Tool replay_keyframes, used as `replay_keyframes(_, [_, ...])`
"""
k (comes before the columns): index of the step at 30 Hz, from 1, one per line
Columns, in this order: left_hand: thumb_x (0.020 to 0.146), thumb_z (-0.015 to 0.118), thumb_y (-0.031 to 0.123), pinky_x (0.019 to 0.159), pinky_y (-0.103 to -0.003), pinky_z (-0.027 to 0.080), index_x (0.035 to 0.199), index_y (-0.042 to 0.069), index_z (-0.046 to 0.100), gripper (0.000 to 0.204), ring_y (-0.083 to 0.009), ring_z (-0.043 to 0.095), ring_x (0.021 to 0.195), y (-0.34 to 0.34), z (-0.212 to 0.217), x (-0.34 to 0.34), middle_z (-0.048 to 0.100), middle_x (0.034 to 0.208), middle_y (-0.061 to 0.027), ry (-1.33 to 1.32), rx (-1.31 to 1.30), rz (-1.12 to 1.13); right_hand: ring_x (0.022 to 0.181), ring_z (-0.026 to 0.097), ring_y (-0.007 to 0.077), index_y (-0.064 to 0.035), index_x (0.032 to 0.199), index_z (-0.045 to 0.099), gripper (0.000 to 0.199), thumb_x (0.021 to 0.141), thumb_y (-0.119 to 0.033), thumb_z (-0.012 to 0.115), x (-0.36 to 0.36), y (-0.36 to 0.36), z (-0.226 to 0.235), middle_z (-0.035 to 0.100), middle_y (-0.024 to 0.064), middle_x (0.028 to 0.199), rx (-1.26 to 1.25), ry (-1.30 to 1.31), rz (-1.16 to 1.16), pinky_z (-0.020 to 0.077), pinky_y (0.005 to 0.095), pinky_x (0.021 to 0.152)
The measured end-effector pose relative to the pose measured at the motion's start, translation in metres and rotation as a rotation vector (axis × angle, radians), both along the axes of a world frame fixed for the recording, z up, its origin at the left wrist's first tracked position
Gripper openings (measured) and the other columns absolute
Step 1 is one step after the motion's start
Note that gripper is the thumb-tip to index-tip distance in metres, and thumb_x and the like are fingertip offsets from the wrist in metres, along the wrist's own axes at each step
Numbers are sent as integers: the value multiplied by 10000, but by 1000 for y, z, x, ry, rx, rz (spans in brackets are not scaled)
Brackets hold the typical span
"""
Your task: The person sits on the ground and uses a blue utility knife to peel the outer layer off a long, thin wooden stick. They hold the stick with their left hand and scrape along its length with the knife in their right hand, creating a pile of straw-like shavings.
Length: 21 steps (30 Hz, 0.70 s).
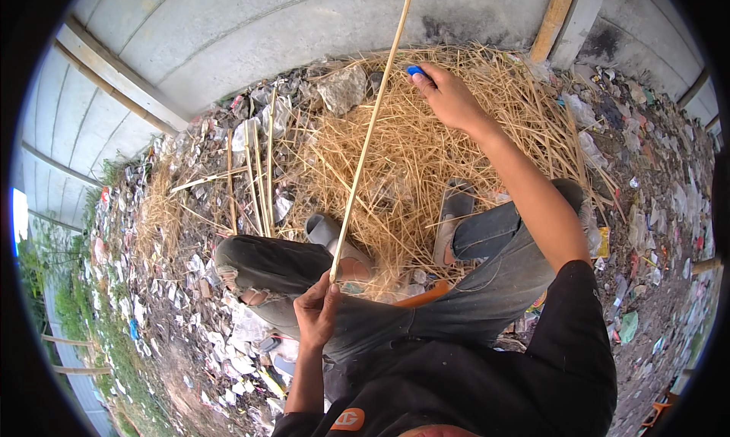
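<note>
Head view. We locate the long, thin, pale-tan bamboo strip (369, 137) at the centre of the frame; it runs at a slant from the top edge down to the lower centre. We see the left hand (318, 312) at the lower centre, its thumb and fingers pinching the strip's lower end. We see the right hand (447, 95) at the upper centre, to the right of the strip and apart from it. Its fingers are closed around a small, bright-blue object (415, 71); the palm hides the remainder, so we cannot tell its full shape.

Beneath the right hand we note a broad heap of dry, straw-coloured shavings (517, 95). A rough grey stone (342, 90) sits at the heap's upper left edge. Left of centre, several narrow, pale split-bamboo lengths (259, 180) lie on the litter-strewn ground (190, 315). We find grey slippers (456, 200) on both feet, at the centre. A grey concrete panel wall (304, 30) spans the top of the frame.
</note>
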<state>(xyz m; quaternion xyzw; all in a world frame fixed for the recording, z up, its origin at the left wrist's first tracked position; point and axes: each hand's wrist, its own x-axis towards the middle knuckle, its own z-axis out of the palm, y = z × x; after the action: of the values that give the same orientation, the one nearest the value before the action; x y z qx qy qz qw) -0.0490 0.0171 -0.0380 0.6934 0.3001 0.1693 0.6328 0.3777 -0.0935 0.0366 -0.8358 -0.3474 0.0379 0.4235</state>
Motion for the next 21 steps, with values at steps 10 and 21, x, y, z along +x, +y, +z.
replay_keyframes(10, [982,661,136,595,-173,348,1309,-39,623,373,-8,449,665,10,-5,-19,573,786,56,-2,20,-38,656,671,159,-43,1200,624,411,993,-398,608,41,-14,-2,706,99,802,127,-363,-132,489,353,577])
replay_keyframes(21, [964,669,77,676,-194,431,1269,-37,655,326,-34,519,733,10,6,-19,609,818,32,50,3,-87,527,593,136,-120,1057,645,276,943,-365,700,62,-36,12,672,51,675,190,-352,-203,427,311,494])
